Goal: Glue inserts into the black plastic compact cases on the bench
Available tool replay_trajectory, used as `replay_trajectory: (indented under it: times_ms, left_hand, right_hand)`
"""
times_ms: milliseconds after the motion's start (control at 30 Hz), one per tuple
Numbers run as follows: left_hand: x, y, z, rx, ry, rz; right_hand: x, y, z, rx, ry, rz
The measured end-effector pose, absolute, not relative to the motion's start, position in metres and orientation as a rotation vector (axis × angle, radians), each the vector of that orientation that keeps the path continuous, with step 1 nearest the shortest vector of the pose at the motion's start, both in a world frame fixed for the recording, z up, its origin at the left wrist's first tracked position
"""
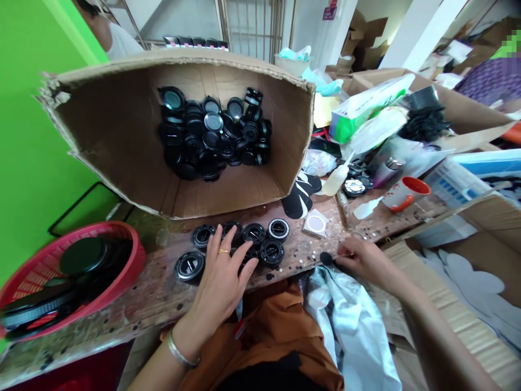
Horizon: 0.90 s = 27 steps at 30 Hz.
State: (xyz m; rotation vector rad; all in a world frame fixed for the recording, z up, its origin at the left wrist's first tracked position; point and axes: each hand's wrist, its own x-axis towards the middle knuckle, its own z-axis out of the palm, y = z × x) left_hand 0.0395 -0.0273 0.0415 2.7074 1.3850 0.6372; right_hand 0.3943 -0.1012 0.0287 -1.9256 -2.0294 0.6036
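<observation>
Hands work a cluttered wooden bench (154, 296). Left hand (222, 277), fingers spread and open, rests flat on a cluster of black round caps (254, 241) lying near the bench's front edge, just below a tipped cardboard box (122, 141). It grips none of them. Right hand (362, 259) sits well apart to the right, thumb and fingertips closed in a pinch on a small black disc (326, 258) held at the bench edge.

Caps are shallow, glossy black rings, several showing a pale or silvery centre; they lie touching or nearly so in two loose rows. Many more of the same are heaped inside the box.

Judged from the pose, the work goes best if the flat hand steadies a single cap rather than pressing the whole cluster, so neighbours do not slide, and if the pinched disc is kept level and centred over a cap's middle. A light pinch should do; the disc looks thin and easily dropped.

Red basket (134, 255) holding dark lids stands at the left. White squeeze bottle (336, 179) and red-rimmed mug (407, 194) sit behind the right hand.
</observation>
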Motion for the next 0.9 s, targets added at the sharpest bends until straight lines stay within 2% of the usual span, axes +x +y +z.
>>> replay_trajectory:
  times_ms: [133, 400, 633, 900]
  left_hand:
    - [0.045, -0.029, 0.04, 2.713, 1.388, 0.642]
    - [0.041, -0.038, 0.041, 2.675, 1.412, 0.609]
    - [0.036, -0.041, 0.038, 2.617, 1.387, 0.641]
    - [0.035, -0.047, 0.035, 2.603, 1.354, 0.647]
  right_hand:
    - [0.372, -0.045, 0.009, -1.865, -1.856, 0.236]
    - [0.356, -0.013, -0.009, -1.95, -2.11, 0.014]
    - [0.361, -0.023, -0.008, -1.919, -1.889, 0.241]
    - [0.353, -0.028, 0.001, -1.846, -1.989, 0.158]
